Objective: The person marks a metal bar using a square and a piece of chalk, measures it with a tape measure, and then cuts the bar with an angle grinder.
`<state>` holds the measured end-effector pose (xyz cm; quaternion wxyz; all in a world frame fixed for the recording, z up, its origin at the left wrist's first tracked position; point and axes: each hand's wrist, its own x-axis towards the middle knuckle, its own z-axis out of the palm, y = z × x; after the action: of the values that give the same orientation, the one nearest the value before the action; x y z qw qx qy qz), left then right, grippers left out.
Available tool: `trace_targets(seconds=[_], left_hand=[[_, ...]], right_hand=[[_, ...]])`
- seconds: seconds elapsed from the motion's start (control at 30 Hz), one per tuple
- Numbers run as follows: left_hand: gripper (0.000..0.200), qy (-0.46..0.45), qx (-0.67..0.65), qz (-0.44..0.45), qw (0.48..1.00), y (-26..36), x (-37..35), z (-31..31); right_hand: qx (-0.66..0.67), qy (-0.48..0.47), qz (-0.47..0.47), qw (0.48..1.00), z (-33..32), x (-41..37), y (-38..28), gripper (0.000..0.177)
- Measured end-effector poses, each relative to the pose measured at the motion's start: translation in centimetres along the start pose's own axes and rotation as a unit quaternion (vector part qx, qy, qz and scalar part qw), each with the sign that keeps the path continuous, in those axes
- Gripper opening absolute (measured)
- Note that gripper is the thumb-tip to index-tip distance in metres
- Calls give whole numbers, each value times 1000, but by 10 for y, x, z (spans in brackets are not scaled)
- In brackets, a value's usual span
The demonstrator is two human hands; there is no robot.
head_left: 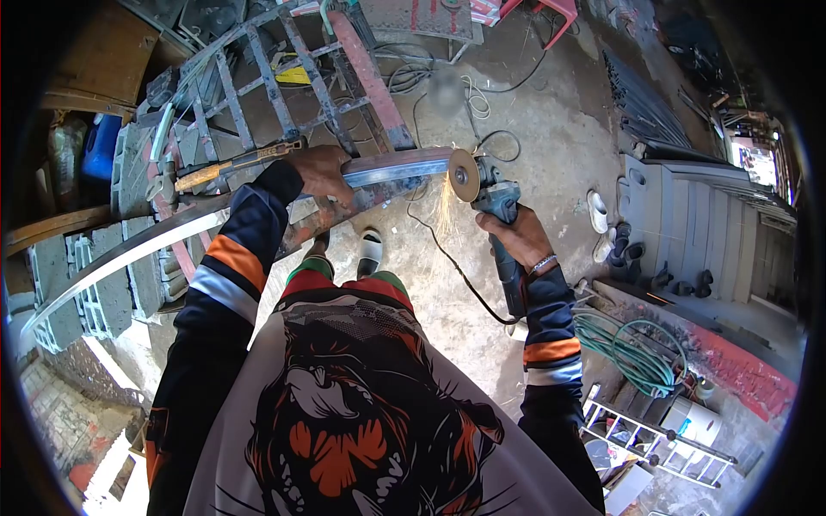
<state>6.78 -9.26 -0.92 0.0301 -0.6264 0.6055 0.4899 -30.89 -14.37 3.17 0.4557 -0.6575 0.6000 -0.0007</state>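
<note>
My right hand (519, 236) is wrapped round the body of a teal and black angle grinder (497, 200). Its brown cutting disc (464, 175) meets the right end of a long metal bar (396, 169), and orange sparks (445, 211) spray downward there. My left hand (322, 175) is closed over the bar, well to the left of the disc. Beyond that hand the bar runs far out to the left. A hammer (232, 167) with an orange and black handle lies right beside my left hand, its head pointing left.
A rusty metal frame (275, 77) stands ahead, with grey concrete blocks (103, 279) at left. The grinder's black cord (456, 267) loops below the work. A green hose (632, 348) lies coiled at right, near a small ladder (658, 443). Shoes (600, 215) sit near the steps.
</note>
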Motion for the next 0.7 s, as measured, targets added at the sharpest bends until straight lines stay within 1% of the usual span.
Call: trace_targets(seconds=[0.1, 0.17, 0.2, 0.3, 0.37, 0.5, 0.57, 0.63, 0.7], left_hand=[[72, 0, -12, 3, 1000, -2, 1, 1], [72, 5, 7, 11, 1000, -1, 0, -1], [73, 9, 27, 20, 999, -1, -1, -1], [70, 4, 26, 13, 1000, -1, 1, -1], [70, 0, 22, 14, 1000, 1, -1, -2], [69, -4, 19, 6, 1000, 3, -3, -4], [69, -1, 10, 10, 1000, 3, -4, -4], [68, 2, 0, 15, 1000, 2, -5, -3], [69, 25, -2, 45, 999, 0, -5, -2]], right_hand=[[18, -6, 5, 1000, 0, 1, 0, 41], [3, -20, 42, 999, -1, 1, 0, 50], [3, -20, 42, 999, -1, 1, 0, 50], [13, -13, 42, 999, 0, 0, -2, 49], [24, -2, 7, 1000, 1, 1, 0, 42], [10, 0, 27, 1000, -1, 1, -2, 46], [28, -24, 47, 998, -4, -2, -7, 47], [20, -16, 32, 999, -3, 0, -5, 47], [12, -8, 17, 1000, -2, 2, -3, 47]])
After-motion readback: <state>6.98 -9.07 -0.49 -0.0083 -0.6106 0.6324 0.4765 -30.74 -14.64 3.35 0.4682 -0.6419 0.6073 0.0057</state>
